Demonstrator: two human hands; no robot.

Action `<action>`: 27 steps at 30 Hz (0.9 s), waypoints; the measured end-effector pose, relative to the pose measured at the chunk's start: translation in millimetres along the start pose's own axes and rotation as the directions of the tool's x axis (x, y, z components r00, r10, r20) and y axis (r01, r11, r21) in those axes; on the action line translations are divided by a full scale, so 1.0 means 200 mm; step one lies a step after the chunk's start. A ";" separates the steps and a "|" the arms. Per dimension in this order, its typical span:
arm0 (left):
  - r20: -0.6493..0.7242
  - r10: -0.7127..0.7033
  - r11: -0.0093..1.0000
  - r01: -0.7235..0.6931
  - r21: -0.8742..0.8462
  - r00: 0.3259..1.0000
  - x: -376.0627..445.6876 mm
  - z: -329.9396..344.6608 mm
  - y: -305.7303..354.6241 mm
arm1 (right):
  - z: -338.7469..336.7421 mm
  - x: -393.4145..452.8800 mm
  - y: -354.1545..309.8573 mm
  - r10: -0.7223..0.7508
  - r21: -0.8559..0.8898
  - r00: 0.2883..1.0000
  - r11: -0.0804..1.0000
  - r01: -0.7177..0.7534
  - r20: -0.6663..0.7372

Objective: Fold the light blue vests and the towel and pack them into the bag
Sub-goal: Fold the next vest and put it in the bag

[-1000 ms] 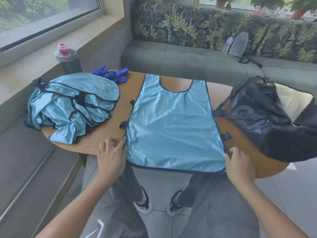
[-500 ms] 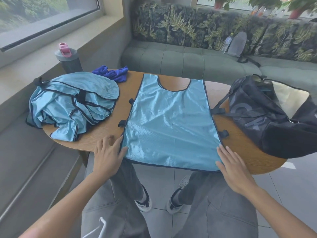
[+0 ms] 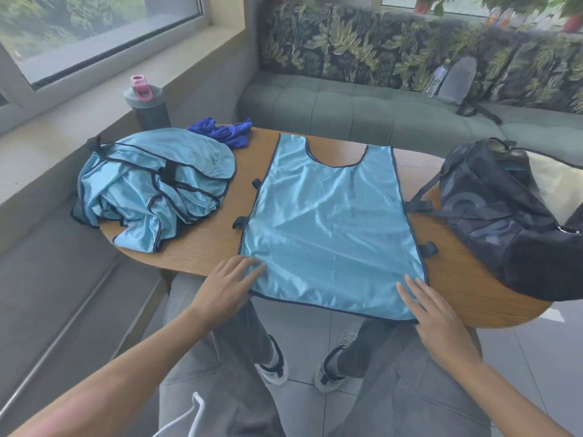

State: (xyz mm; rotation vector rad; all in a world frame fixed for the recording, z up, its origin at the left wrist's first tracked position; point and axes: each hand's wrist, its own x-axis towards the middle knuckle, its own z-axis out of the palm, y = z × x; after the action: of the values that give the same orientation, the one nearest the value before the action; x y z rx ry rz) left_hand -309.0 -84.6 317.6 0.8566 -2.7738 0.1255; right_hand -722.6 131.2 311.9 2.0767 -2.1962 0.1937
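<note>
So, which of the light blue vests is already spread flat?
The vest in the table's middle, under both hands, lies flat. The other vests are a crumpled heap at the left.

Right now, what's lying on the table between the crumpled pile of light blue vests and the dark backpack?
In the head view, one light blue vest lies spread flat between the crumpled pile and the dark backpack, with bare wooden table on either side.

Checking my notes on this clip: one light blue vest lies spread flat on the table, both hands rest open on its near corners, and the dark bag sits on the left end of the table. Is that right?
Not quite. The head view shows the dark bag on the right end of the table, not the left; the heap of vests is on the left. The flat vest and open left hand and right hand are as you say.
</note>
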 end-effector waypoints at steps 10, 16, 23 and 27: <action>-0.143 -0.034 0.989 0.012 -0.151 0.989 -0.01 -0.05 -0.04 | -0.10 -0.01 -0.01 0.196 0.240 0.979 0.955 -0.175 -0.064; 0.001 -0.473 0.670 0.360 -0.649 0.881 0.07 -0.24 -0.02 | -0.29 0.10 -0.09 0.496 0.561 0.857 0.753 -0.343 -0.142; -0.138 -0.581 0.591 0.299 -0.749 0.802 0.14 -0.39 0.05 | -0.41 0.16 -0.18 0.551 0.625 0.794 0.721 -0.299 -0.256; -0.173 -0.627 0.604 0.334 -0.724 0.760 0.14 -0.45 0.08 | -0.46 0.17 -0.21 0.552 0.640 0.800 0.707 -0.300 -0.235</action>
State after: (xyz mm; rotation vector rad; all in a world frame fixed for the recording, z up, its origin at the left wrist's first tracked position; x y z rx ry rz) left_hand -322.8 -72.5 411.2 1.1712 -1.8460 -0.6647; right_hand -683.8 110.5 409.8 1.4248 -2.4874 1.3726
